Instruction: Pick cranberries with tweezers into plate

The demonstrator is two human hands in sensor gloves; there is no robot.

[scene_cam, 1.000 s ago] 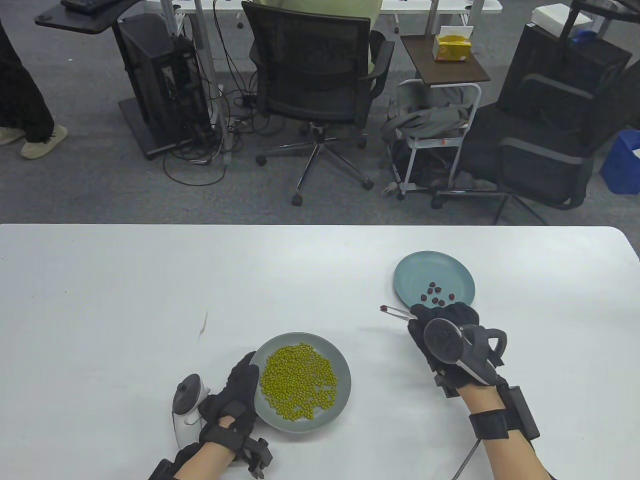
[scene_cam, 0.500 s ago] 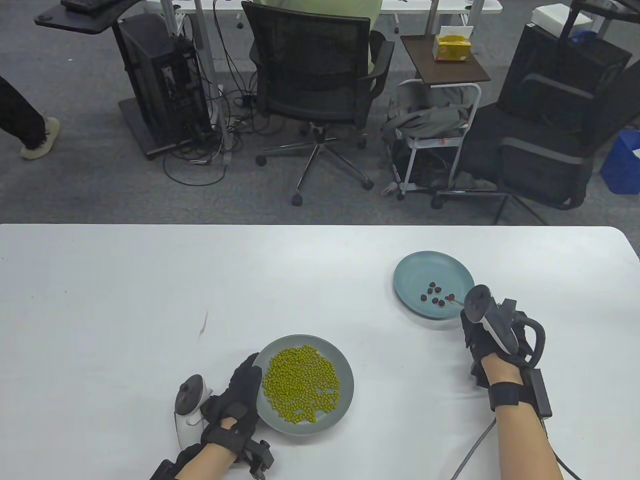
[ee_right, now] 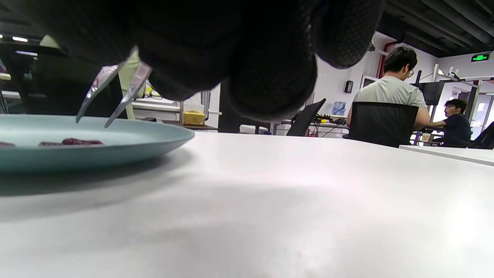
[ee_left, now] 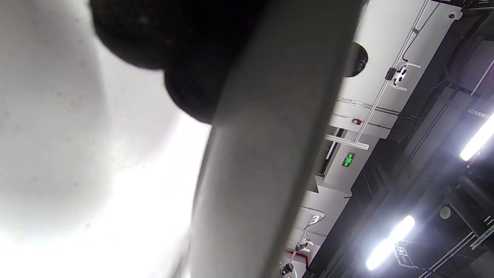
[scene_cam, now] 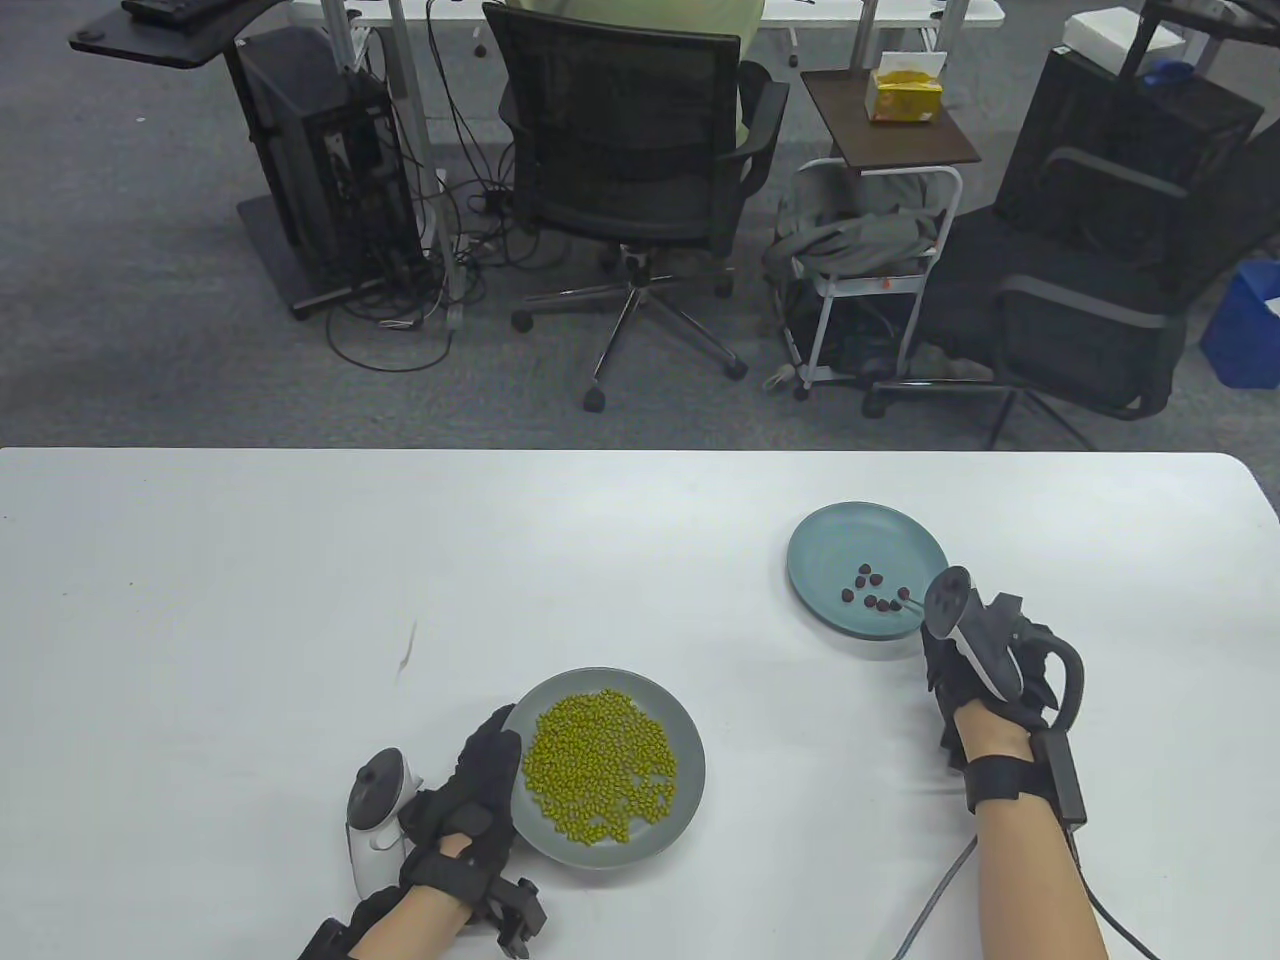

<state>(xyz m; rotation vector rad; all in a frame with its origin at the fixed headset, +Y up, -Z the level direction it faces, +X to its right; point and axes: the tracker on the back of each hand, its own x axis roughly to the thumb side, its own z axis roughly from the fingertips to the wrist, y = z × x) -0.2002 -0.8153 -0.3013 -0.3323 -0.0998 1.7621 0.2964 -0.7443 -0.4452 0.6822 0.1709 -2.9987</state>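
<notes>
While left hand [scene_cam: 478,790] holds the rim of the grey plate [scene_cam: 690,790] of green beans, no cranberries visible among them, right hand [scene_cam: 975,680] grips tweezers [ee_right: 112,92], tips apart and empty, above teal plate [scene_cam: 830,530] with cranberries [scene_cam: 875,590] dropped in.

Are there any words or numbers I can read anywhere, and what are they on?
Nothing can be read.
Green lit sign high on the wall: too small.
Green lit sign in the left wrist view: blurred.
Yellow box on the brown side table: print too small.
Dark ceiling sign near the strip light: unreadable.
</notes>
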